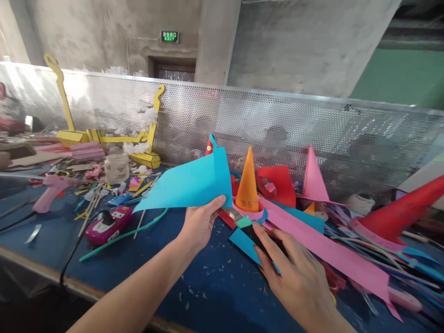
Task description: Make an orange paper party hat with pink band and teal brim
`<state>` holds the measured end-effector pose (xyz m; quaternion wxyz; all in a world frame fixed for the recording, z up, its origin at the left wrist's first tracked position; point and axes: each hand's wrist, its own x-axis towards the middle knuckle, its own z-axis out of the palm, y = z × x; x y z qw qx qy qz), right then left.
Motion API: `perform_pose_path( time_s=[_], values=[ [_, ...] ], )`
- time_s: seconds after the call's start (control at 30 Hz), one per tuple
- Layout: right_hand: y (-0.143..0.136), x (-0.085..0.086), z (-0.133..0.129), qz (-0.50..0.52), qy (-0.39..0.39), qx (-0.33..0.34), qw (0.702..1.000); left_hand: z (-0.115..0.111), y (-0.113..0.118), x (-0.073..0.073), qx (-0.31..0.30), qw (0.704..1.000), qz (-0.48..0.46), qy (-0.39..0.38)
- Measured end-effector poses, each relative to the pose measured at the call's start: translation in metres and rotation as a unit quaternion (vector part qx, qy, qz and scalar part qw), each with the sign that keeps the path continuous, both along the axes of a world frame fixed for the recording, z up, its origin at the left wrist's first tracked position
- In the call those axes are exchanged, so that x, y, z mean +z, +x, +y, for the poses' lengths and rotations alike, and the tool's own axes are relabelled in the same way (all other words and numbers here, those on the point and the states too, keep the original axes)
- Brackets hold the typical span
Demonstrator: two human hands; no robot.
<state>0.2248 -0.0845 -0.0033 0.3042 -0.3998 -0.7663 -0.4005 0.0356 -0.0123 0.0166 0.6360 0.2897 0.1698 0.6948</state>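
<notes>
My left hand (201, 221) is closed on the lower right edge of a bright blue paper sheet (187, 181), thumb on top, holding it above the table. My right hand (294, 266) grips a utility knife (250, 229) with a black and green handle; its metal blade points left, close to the sheet's lower right corner. An orange paper cone (248, 182) with handwriting stands just behind the knife in a pink band. Beneath my right hand lies a smaller blue paper piece (247, 245). A long pink paper strip (333, 249) runs beside it to the right.
A purple power strip (110, 225), pink glue gun (52, 190) and glass jar (116, 168) are at left, with cords and scraps. Yellow cardboard shapes (145, 159) stand behind. A red cut sheet (282, 185), pink cone (314, 178) and red cone hat (391, 217) occupy the right.
</notes>
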Motion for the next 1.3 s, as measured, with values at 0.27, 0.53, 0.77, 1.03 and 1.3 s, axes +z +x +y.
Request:
perform_pose_path(
  time_s=[0.27, 0.53, 0.77, 1.03, 1.3],
  values=[
    [0.002, 0.000, -0.001, 0.061, 0.009, 0.031, 0.998, -0.006, 0.001, 0.005, 0.028, 1.000, 0.001, -0.005],
    [0.004, 0.003, -0.006, 0.057, 0.008, 0.032, 0.998, -0.011, -0.001, 0.009, 0.028, 0.999, 0.023, -0.008],
    [0.013, 0.004, -0.013, 0.011, -0.006, 0.014, 1.000, -0.012, -0.005, 0.012, 0.008, 0.999, 0.040, 0.002],
    [0.011, -0.005, -0.021, 0.022, -0.034, 0.030, 0.999, -0.021, -0.008, 0.003, 0.004, 0.995, 0.101, 0.000],
    [0.016, -0.003, -0.014, -0.002, -0.055, 0.044, 0.998, -0.015, -0.014, -0.003, -0.012, 0.990, 0.136, -0.042]
  ],
)
